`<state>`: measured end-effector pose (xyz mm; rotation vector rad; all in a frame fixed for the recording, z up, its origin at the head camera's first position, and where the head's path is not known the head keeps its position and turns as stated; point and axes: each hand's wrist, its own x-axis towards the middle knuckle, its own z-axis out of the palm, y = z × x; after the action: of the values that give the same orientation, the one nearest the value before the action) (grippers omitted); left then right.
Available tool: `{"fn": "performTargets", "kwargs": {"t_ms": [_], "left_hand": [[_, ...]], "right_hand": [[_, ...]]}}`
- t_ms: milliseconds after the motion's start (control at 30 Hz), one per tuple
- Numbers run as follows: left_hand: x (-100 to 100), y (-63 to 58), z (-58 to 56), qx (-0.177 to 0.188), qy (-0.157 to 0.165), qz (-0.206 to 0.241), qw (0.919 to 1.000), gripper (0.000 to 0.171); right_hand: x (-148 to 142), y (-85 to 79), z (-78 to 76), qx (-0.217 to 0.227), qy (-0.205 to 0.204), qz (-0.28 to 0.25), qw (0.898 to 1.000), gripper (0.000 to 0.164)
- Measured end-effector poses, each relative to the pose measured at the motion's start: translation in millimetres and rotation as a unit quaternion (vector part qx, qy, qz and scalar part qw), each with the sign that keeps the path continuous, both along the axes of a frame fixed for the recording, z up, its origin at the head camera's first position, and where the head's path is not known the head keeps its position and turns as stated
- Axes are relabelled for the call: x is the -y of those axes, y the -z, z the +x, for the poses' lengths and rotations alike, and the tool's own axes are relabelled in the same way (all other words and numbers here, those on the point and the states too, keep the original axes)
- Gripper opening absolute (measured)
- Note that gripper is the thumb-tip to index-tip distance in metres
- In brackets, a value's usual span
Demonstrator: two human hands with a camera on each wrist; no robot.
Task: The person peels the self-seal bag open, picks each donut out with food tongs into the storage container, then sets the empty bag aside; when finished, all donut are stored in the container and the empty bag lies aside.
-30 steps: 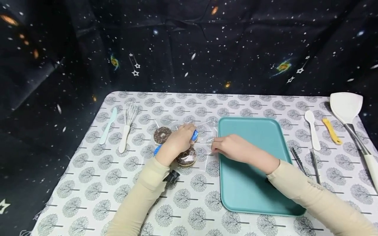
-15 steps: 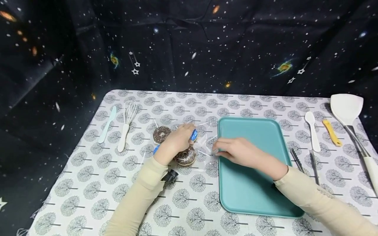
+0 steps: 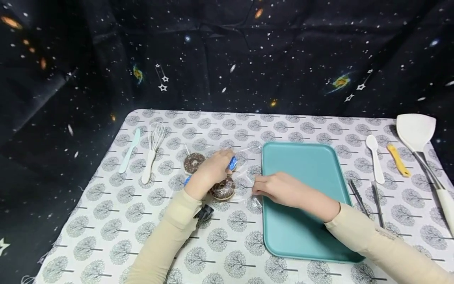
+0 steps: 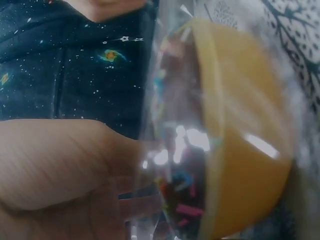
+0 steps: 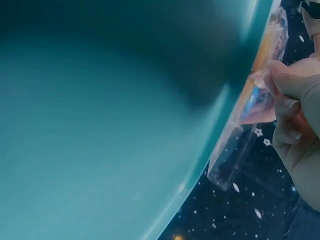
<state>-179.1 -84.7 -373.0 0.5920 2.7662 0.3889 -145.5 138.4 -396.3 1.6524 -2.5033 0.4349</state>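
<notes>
Two hands (image 3: pixel 213 169) (image 3: pixel 281 189) hold one clear bag (image 5: pixel 230 161) showing two brown-topped doughnuts (image 3: pixel 193 162) (image 3: pixel 224 191).

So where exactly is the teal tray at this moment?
In the head view, the teal tray lies right of centre on the tree-print cloth, its left edge below the right hand, between the bagged donuts and the white spoon.
</notes>
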Motion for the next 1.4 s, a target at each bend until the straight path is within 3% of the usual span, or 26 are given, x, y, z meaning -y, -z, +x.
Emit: {"fn": "performTargets", "kwargs": {"t_ms": [200, 467, 600, 700, 800, 933, 1133, 1400], "left_hand": [[8, -4.2, -0.6, -0.010, 0.002, -0.011, 0.9999, 0.060], [5, -6.6, 0.9, -0.058, 0.054, -0.052, 0.9955, 0.062], [4, -0.7, 11.7, -0.103, 0.068, -0.055, 0.9907, 0.061], [4, 4.7, 26.2, -0.117, 0.114, -0.056, 0.9850, 0.054], [4, 11.5, 39.6, -0.111, 0.150, -0.088, 0.9785, 0.052], [8, 18.4, 48.0, -0.103, 0.143, -0.117, 0.9774, 0.051], [18, 21.6, 46.3, -0.078, 0.110, -0.086, 0.9872, 0.052], [27, 21.7, 40.8, -0.034, 0.120, -0.061, 0.9903, 0.052]], "right_hand": [[-4, -1.1, 4.4, 0.008, 0.001, -0.024, 1.000, 0.005], [2, -4.9, 8.2, 0.012, 0.007, -0.037, 0.999, 0.021], [11, -5.5, 11.1, 0.009, -0.001, -0.011, 1.000, 0.015], [17, -4.9, 12.6, 0.001, -0.004, 0.013, 1.000, 0.010], [20, -6.5, 14.0, -0.002, -0.003, 0.026, 1.000, 0.005], [22, -11.2, 16.2, -0.004, -0.002, 0.048, 0.999, 0.004], [16, -9.5, 16.7, -0.008, -0.001, 0.032, 0.999, 0.008], [1, -2.0, 14.7, 0.002, -0.001, 0.000, 1.000, 0.004]]}}
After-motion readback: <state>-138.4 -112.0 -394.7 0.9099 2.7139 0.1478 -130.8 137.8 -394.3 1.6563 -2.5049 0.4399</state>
